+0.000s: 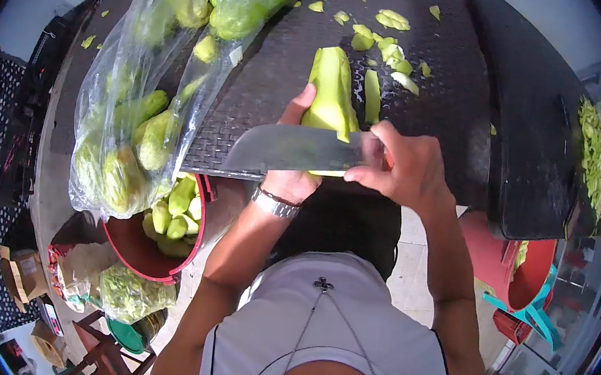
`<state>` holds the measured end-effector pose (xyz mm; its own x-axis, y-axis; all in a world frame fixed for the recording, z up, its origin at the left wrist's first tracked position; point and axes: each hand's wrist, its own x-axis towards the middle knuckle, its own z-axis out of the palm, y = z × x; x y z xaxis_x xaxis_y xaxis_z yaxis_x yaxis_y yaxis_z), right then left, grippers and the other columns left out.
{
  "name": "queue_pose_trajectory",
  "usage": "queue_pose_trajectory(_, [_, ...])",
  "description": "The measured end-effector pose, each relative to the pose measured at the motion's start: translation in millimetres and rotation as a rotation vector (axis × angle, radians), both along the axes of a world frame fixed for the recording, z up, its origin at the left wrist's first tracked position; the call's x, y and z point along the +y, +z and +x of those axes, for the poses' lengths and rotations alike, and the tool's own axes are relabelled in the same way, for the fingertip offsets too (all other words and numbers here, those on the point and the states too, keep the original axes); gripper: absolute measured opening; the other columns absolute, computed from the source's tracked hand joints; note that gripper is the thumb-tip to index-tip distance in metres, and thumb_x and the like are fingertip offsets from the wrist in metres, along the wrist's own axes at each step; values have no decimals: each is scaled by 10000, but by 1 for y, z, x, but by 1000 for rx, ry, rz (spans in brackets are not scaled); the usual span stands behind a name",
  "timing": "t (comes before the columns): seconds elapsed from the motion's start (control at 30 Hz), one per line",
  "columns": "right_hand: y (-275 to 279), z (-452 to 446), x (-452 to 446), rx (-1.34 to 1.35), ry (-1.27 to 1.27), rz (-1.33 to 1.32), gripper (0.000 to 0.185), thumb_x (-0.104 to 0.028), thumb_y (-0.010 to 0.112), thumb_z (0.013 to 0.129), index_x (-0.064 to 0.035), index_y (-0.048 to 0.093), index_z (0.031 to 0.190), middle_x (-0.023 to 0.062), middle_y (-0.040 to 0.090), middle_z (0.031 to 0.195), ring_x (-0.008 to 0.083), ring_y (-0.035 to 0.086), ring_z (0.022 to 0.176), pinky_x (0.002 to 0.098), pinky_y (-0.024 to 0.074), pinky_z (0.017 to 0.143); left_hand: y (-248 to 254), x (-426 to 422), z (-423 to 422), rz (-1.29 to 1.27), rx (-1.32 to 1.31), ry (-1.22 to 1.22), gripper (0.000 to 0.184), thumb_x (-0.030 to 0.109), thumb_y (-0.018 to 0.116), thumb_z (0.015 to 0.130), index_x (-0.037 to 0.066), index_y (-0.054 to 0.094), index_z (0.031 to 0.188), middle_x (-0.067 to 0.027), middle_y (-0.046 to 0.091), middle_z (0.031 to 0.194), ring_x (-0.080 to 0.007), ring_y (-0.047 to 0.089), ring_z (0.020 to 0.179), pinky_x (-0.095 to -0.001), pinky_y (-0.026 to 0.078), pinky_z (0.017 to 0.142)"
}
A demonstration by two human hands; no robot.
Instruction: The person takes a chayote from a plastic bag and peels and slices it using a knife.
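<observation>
So the right hand (409,166) is gripping a wide steel cleaver (290,148) across the near end of a pale-green peeled chayote-like vegetable (331,92), left hand (292,179) wrapped around that vegetable's near end.

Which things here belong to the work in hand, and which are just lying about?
Part of the work:
green vegetable, in the left hand
large knife, in the right hand
cut pieces on the dark table
likely the clear bag and red bucket of vegetables

Apparently lying about:
cardboard box
teal straps
</observation>
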<state>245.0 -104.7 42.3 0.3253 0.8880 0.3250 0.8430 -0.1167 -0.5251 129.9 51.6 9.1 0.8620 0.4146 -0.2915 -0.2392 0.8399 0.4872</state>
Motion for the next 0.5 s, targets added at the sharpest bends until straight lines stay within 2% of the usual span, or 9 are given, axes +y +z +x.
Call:
queue_pose_trajectory(0.07, [-3, 11, -3, 25, -22, -91, 520, -518, 844, 810, -86, 572, 909, 48, 651, 657, 286, 710, 587, 407, 556, 555, -5, 0, -3, 9, 8, -4, 566, 509, 571, 1004, 37, 598, 1317, -174, 718, 1105, -303, 736, 952, -463, 622, 809])
queue_pose_trajectory(0.17, [-19, 39, -11, 94, -230, -145, 464, -493, 840, 823, -107, 616, 947, 86, 655, 641, 306, 716, 602, 410, 555, 571, 0, 3, -16, 61, 34, -65, 578, 482, 500, 1032, 8, 542, 1360, -202, 687, 1180, -368, 731, 953, -574, 634, 745])
queue_pose_trajectory(0.2, [-18, 45, -12, 128, -286, -175, 454, -489, 839, 826, -110, 624, 953, 93, 656, 638, 308, 717, 604, 407, 554, 573, 6, 2, -14, 88, 49, -58, 578, 485, 500, 1032, 8, 546, 1354, -199, 689, 1173, -367, 731, 951, -570, 635, 746])
queue_pose_trajectory(0.27, [-18, 37, -15, 200, -223, -128, 427, -465, 830, 844, -106, 629, 956, 103, 655, 635, 301, 712, 594, 402, 549, 570, 11, -2, -15, 131, 97, -42, 577, 492, 500, 1032, 9, 555, 1342, -195, 694, 1159, -366, 732, 947, -561, 637, 746])
queue_pose_trajectory(0.3, [-13, 25, -12, 201, -185, -105, 423, -460, 828, 848, -104, 627, 960, 102, 658, 641, 297, 709, 590, 404, 549, 569, 3, -1, -15, 15, 35, -54, 522, 462, 517, 1046, 16, 579, 1311, -166, 705, 1136, -322, 738, 943, -496, 640, 757])
queue_pose_trajectory(0.33, [-9, 16, -8, 196, -147, -78, 420, -454, 826, 853, -102, 625, 965, 100, 662, 648, 293, 707, 587, 405, 549, 567, 1, -5, -11, 26, 49, 54, 454, 420, 521, 1066, 29, 601, 1281, -137, 714, 1133, -267, 743, 937, -419, 634, 781])
queue_pose_trajectory(0.37, [-13, 9, -6, 264, -83, -41, 379, -317, 821, 810, -62, 622, 1007, 115, 618, 657, 247, 671, 573, 367, 488, 555, -8, -1, -11, 62, 40, 26, 434, 406, 511, 1075, 33, 604, 1277, -130, 715, 1141, -249, 741, 946, -403, 629, 797])
queue_pose_trajectory(0.4, [-15, 8, -5, 239, -68, -34, 381, -312, 825, 807, -62, 615, 1005, 114, 613, 652, 262, 669, 571, 372, 489, 553, -13, 2, -11, 96, 35, -4, 416, 393, 502, 1084, 38, 608, 1273, -123, 716, 1149, -232, 739, 955, -386, 625, 814])
queue_pose_trajectory(0.5, [-16, 15, 0, 195, 12, 8, 397, -322, 829, 810, -61, 590, 990, 107, 592, 631, 315, 650, 557, 385, 489, 539, -17, -4, -10, 161, 145, 53, 545, 511, 513, 1047, 34, 578, 1304, -145, 712, 1134, -276, 745, 936, -451, 642, 784])
